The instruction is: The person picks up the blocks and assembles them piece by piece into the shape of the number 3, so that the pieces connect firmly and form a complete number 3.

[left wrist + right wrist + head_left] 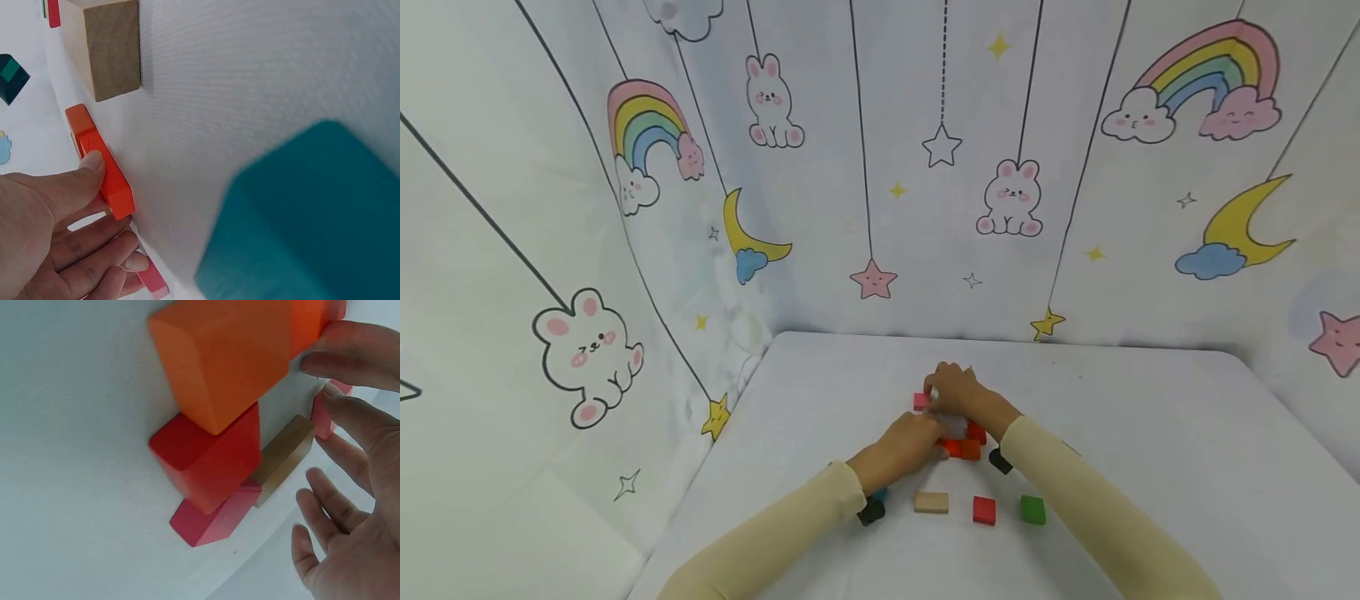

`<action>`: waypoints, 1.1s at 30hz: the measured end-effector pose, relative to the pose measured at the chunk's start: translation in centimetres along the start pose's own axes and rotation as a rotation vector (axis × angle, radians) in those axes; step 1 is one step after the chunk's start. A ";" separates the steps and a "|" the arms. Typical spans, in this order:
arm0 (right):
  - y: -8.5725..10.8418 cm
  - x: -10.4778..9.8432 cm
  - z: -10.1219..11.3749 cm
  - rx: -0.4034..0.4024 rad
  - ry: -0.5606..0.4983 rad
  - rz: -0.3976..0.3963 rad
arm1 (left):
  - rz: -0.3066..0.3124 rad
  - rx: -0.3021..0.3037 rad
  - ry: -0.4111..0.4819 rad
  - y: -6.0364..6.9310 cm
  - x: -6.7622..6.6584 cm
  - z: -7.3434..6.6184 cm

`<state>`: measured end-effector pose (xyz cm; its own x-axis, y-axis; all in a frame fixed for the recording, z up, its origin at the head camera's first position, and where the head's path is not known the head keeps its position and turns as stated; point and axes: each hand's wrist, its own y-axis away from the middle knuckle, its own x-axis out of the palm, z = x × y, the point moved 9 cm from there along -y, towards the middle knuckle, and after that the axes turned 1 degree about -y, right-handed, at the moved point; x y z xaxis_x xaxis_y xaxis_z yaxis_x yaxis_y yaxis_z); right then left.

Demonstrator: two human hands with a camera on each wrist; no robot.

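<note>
In the head view my left hand (908,443) is at the left end of a row, pinching an orange-red block (952,447). Its thumb lies on that block (109,175) in the left wrist view. An orange block (971,450) adjoins it on the right. Farther back, my right hand (957,390) is beside a pink block (921,402); the right wrist view shows thumb and finger pinching this block (322,417), other fingers spread. A red block (209,456), a crimson block (219,517) and a wooden block (284,459) lie near the orange one (225,356).
Nearer the front of the white table (1112,417) lie a wooden block (931,502), a red block (984,511) and a green block (1032,510). A dark piece (871,512) is below the left wrist, another (999,461) beside the right sleeve. A patterned cloth (820,208) hangs behind.
</note>
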<state>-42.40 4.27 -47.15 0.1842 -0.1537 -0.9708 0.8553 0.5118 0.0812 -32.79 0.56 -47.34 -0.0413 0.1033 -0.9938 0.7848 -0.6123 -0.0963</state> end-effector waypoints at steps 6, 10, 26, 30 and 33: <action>0.4 0.0 0.1 -0.044 0.034 -0.004 | 0.014 -0.013 -0.013 0.1 0.1 0.1; 0.8 -0.1 0.2 -0.049 0.039 -0.011 | 0.020 -0.023 -0.018 0.0 0.3 0.2; 1.3 -0.2 0.0 -0.054 0.063 -0.003 | 0.023 -0.019 0.021 0.2 0.2 0.2; 1.2 -0.1 -0.4 -0.044 0.073 -0.006 | 0.017 -0.008 0.008 0.1 0.3 0.1; 1.1 0.0 -0.6 -0.044 0.075 -0.013 | 0.011 -0.007 0.004 0.0 0.3 0.1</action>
<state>-41.76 5.35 -47.23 0.1347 -0.0981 -0.9860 0.8351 0.5468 0.0597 -32.89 0.49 -47.65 -0.0301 0.0994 -0.9946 0.7893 -0.6082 -0.0847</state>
